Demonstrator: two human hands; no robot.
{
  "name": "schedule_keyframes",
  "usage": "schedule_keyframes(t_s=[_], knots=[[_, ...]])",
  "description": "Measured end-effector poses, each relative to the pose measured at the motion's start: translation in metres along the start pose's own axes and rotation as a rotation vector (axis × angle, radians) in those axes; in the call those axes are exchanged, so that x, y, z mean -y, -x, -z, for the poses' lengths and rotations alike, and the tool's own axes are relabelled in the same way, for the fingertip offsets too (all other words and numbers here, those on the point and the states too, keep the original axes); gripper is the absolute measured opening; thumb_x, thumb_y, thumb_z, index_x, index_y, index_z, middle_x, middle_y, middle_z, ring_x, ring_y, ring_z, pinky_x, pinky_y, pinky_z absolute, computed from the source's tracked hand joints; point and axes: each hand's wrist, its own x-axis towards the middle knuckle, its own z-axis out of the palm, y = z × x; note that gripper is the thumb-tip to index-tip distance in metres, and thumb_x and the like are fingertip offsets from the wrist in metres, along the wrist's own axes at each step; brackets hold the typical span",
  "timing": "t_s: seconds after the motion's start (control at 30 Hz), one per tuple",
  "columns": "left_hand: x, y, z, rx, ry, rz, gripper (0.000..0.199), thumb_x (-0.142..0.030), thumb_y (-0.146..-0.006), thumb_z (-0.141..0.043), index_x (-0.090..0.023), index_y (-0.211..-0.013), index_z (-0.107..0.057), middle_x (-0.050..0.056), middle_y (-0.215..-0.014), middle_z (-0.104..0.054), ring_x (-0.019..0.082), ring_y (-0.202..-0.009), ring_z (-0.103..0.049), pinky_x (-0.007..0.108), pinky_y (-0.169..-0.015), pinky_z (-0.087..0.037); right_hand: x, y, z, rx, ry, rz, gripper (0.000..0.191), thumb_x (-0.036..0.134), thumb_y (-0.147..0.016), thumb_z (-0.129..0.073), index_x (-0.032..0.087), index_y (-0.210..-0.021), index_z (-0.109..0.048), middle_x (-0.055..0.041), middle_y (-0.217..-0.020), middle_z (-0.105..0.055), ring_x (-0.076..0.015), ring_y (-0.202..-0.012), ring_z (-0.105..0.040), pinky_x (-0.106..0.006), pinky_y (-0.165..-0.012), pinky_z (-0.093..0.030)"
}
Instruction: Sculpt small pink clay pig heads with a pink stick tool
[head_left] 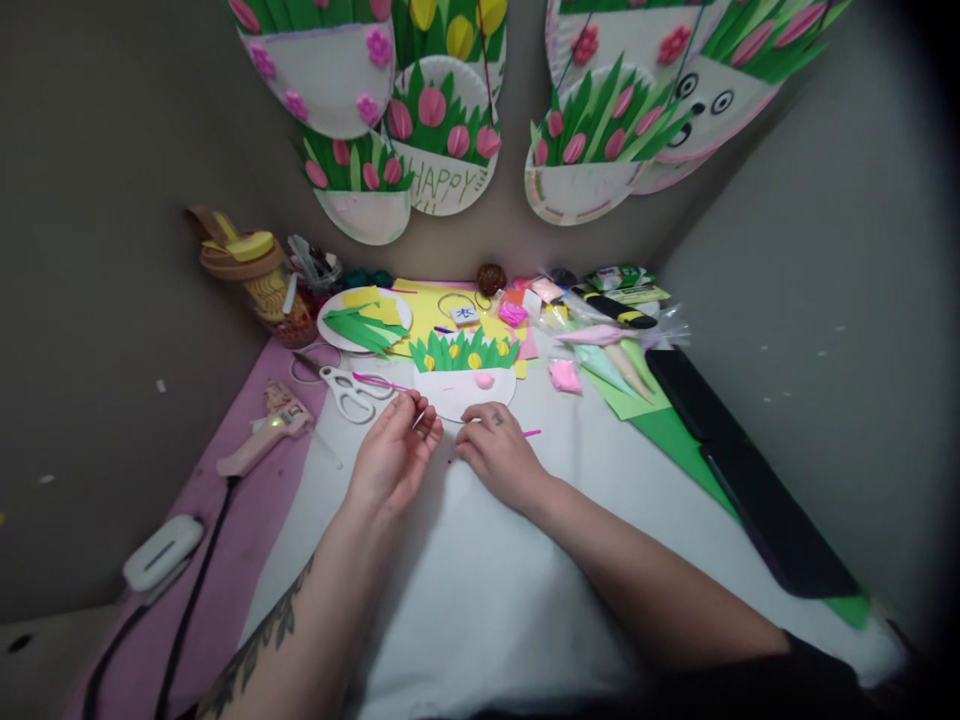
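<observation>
A half-round white paper plate craft (465, 393) lies in front of me, with green paper grass, small yellow flowers and a pink oval patch. My left hand (397, 450) is by its lower left edge, palm turned inward and fingers curled together. A thin pink strip (380, 381) runs up to those fingertips; whether they grip it is unclear. At the plate's lower right edge, my right hand (499, 448) has its fingers bent down and closed, their tips hidden. Another short pink piece (532, 433) sticks out beyond its knuckles.
White scissors (352, 392) and a pink glue gun (271, 430) with a lit light lie left. Behind are a plate of paper scraps (365, 320) and a cup (259, 285). Clay bags (565, 376) and a black folded device (750, 475) lie right. Finished crafts (367, 215) hang above.
</observation>
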Motion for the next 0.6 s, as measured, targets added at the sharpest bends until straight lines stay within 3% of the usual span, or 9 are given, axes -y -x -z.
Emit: schedule_keyframes(t_s=[0.23, 0.47, 0.6], knots=[[0.0022, -0.0005, 0.0005, -0.009, -0.007, 0.015, 0.018, -0.016, -0.093, -0.049, -0.013, -0.081, -0.061, 0.0, -0.074, -0.061, 0.006, -0.062, -0.06, 0.019, -0.06, -0.052, 0.0002, -0.0008, -0.0009, 0.038, -0.002, -0.013, 0.014, 0.013, -0.087, -0.055, 0.021, -0.085, -0.066, -0.0078, -0.108, -0.061, -0.0245, -0.103, -0.048, -0.042, -0.09, -0.045], [0.0028, 0.0001, -0.0001, -0.008, 0.003, 0.018, 0.02, -0.017, -0.094, -0.048, -0.013, -0.079, -0.06, 0.0, -0.073, -0.06, 0.006, -0.062, -0.06, 0.019, -0.06, -0.051, -0.0005, -0.0016, 0.0008, 0.009, 0.006, -0.015, 0.003, 0.021, -0.082, -0.066, 0.021, -0.08, -0.067, -0.0079, -0.106, -0.062, -0.0259, -0.104, -0.049, -0.044, -0.09, -0.045], [0.0027, 0.0003, 0.0006, -0.016, 0.014, 0.025, 0.02, -0.018, -0.094, -0.048, -0.013, -0.078, -0.06, 0.0, -0.072, -0.059, 0.006, -0.061, -0.059, 0.019, -0.059, -0.051, -0.0017, -0.0007, 0.0006, 0.011, 0.018, 0.004, 0.008, 0.025, -0.082, -0.067, 0.021, -0.076, -0.069, -0.0079, -0.108, -0.062, -0.0264, -0.105, -0.048, -0.044, -0.091, -0.044]])
